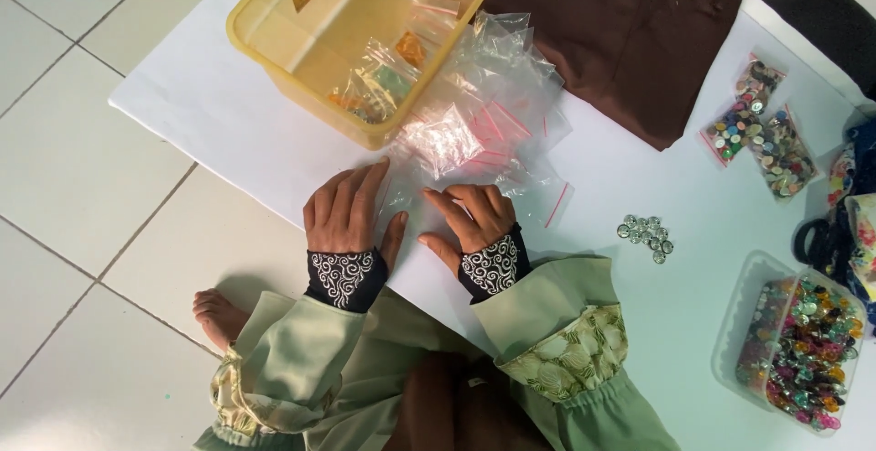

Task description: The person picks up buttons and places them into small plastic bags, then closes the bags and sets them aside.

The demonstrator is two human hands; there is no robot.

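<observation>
My left hand [345, 209] lies flat on the white sheet [210, 114], fingers pressing the edge of a small clear zip bag [408, 203]. My right hand [474, 218] rests beside it, fingertips on the same bag, which lies between the two hands. Just beyond my fingers is a heap of clear zip bags with red seal strips [493, 114]. A small cluster of clear round beads [646, 235] lies on the sheet to the right of my right hand.
A yellow plastic tub [265, 45] holding a few filled bags stands behind the heap. Brown cloth [630, 41] lies at the back. Two bags of mixed buttons [762, 132] and a clear box of coloured buttons [803, 346] sit at right. Tiled floor at left.
</observation>
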